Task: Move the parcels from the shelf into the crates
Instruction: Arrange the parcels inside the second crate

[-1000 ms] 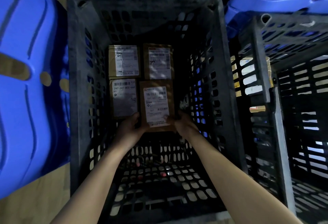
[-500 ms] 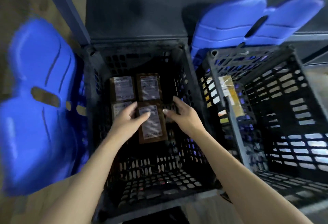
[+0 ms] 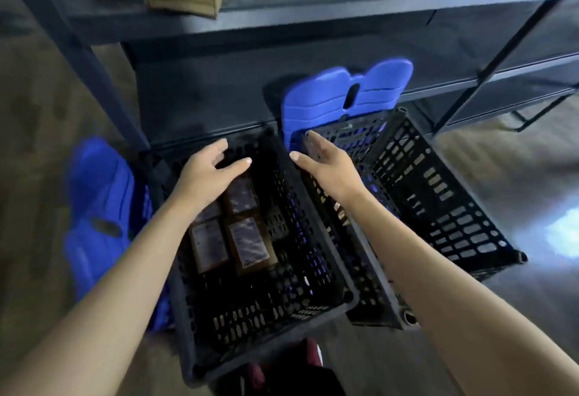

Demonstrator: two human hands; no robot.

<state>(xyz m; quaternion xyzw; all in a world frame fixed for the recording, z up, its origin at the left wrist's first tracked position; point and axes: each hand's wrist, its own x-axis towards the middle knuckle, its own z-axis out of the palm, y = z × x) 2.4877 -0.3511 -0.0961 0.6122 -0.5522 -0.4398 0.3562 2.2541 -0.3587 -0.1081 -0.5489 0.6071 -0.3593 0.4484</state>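
Brown parcels (image 3: 230,237) lie in crate (image 3: 316,257) below empty fingers (image 3: 219,149).

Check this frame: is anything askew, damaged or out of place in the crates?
Nothing stands out. The parcels lie flat in a neat block in the left crate; both hands hover empty above. Motion blur hides fine damage.

Crates (image 3: 322,273) are matt black perforated plastic; parcels (image 3: 209,248) brown cardboard with paper labels; shelf (image 3: 344,13) dark matt metal; lids (image 3: 329,104) smooth blue plastic.
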